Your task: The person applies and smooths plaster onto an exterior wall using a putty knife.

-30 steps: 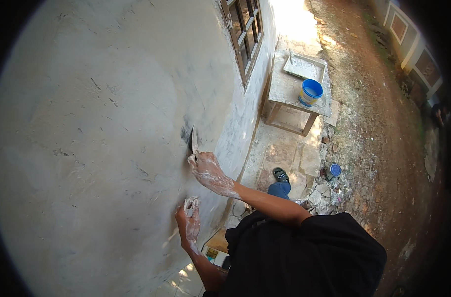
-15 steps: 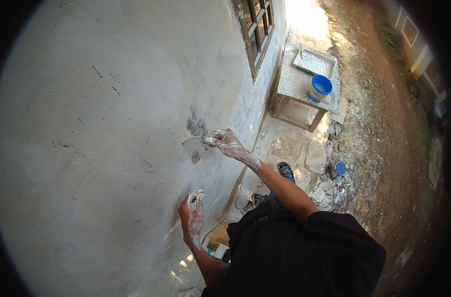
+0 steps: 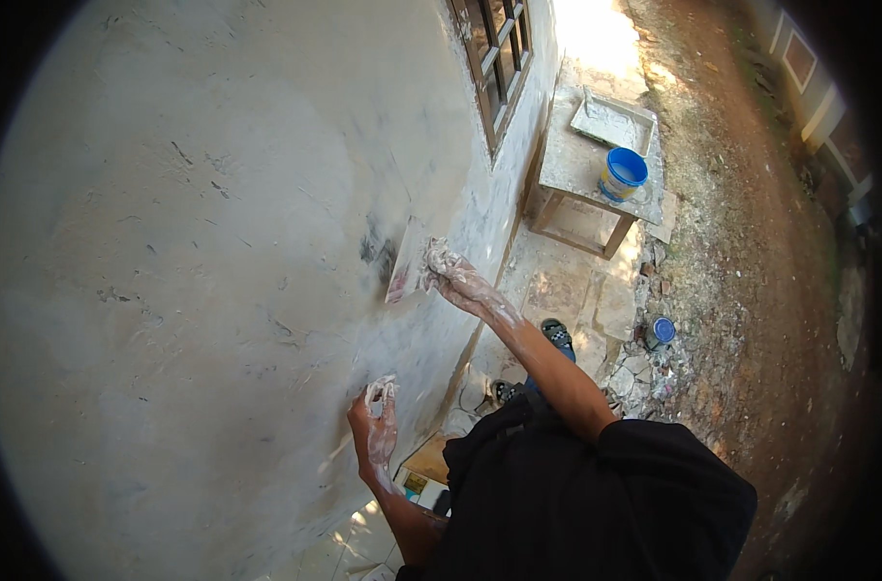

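Observation:
My right hand (image 3: 460,279), coated in white putty, is closed round a flat, pale putty scraper (image 3: 405,263). Its blade stands at the wall (image 3: 199,310), beside a dark grey patch (image 3: 371,244); whether its edge touches cannot be told. Lower down, my left hand (image 3: 378,418) is held close to the wall. Its putty-smeared fingers curl round to the thumb in a ring, and something whitish shows at the tips that I cannot make out. The wall is whitish grey, with scratches and chipped spots.
A barred window (image 3: 496,68) opens in the wall ahead. On a splattered wooden table (image 3: 569,174) stand a white tray (image 3: 610,126) and a blue-rimmed bucket (image 3: 623,174). A small blue-lidded can (image 3: 663,330) sits on the ground near rubble and broken slabs.
My right hand has turned and moved a little up and right, and the scraper's blade has tilted steeper, uncovering more of the wall. My left hand has stayed put.

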A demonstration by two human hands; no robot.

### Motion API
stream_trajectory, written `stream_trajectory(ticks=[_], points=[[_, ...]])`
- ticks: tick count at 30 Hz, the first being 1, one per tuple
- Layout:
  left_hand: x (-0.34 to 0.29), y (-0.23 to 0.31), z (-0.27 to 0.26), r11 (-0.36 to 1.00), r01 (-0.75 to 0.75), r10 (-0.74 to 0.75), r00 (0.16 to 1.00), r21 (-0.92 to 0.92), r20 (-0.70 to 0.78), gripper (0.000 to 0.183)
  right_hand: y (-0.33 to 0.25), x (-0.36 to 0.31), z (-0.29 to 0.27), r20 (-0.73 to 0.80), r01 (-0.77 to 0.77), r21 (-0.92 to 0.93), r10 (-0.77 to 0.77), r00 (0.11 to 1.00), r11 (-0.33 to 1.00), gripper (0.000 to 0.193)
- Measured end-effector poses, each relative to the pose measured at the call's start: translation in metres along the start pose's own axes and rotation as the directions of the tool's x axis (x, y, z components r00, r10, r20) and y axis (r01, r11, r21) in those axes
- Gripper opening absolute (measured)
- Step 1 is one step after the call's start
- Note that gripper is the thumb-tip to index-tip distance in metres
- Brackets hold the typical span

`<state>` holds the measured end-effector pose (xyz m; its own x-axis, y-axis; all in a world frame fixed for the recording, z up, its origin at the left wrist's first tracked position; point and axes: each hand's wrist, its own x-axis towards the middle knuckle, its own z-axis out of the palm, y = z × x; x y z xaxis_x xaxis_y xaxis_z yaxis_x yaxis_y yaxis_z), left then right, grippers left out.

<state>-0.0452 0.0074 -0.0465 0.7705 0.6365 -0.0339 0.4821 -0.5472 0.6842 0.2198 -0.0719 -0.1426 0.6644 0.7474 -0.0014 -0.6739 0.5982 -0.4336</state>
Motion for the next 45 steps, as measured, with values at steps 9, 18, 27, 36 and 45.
stream_trajectory(ticks=[9,18,27,36,45], points=[[0.005,0.010,0.009,0.996,0.004,0.000,0.999,-0.084,0.041,0.021,0.062,0.012,0.009,-0.343,0.107,-0.291,-0.208,0.916,0.951,0.016],[0.005,0.014,0.008,0.999,-0.037,0.039,0.997,-0.038,0.059,0.021,0.053,-0.030,-0.023,-0.342,0.020,0.030,-0.009,0.940,0.999,0.022],[-0.011,0.015,-0.006,1.000,0.011,-0.011,1.000,-0.022,-0.006,0.020,0.018,-0.030,-0.015,-0.432,0.164,-0.312,-0.294,0.852,0.936,0.019],[-0.009,-0.002,0.000,0.996,0.044,-0.043,0.999,-0.076,0.013,0.021,-0.001,-0.044,0.065,-0.103,0.311,-0.554,-0.434,0.895,0.772,0.022],[-0.010,-0.003,0.001,0.999,-0.005,0.005,1.000,-0.054,0.001,0.021,0.042,0.018,0.036,-0.269,0.211,-0.242,-0.275,0.923,0.947,0.011]])
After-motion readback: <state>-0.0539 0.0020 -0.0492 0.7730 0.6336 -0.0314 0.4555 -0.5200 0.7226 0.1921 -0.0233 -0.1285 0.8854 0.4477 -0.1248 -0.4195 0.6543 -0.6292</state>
